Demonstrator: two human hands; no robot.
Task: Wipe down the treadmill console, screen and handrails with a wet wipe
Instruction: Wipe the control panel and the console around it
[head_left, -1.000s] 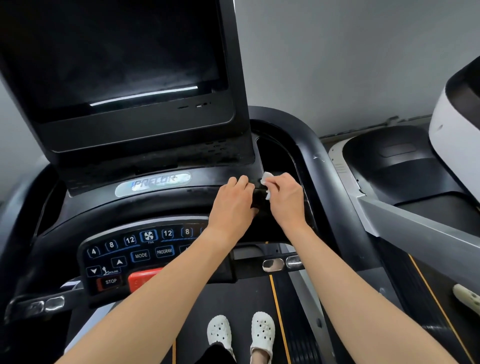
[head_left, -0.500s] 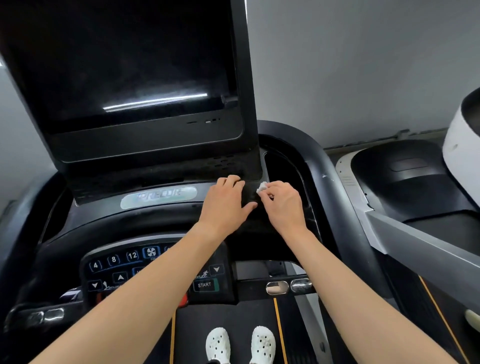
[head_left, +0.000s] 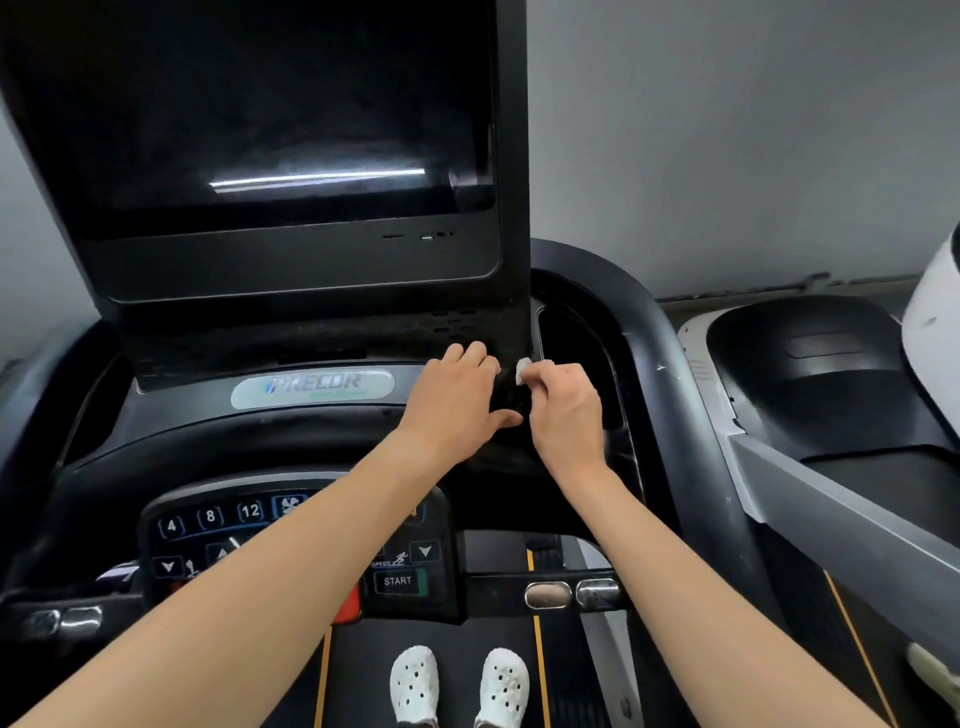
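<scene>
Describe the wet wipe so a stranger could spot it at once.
Start at the big dark screen and drop to its lower right corner, where left hand and right hand meet. The wet wipe is the small white scrap at the right hand's fingertips; all around it is black plastic or skin.

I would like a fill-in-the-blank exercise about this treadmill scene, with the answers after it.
The right hand pinches a small crumpled ____ wipe.
The silver oval badge below the large black screen reads ____.
The dark rectangular button with a green edge reads ____.
The blue-outlined numbered keys read 4, 8 and ____.
Missing words: white; PRECOR; START; 12.
</scene>
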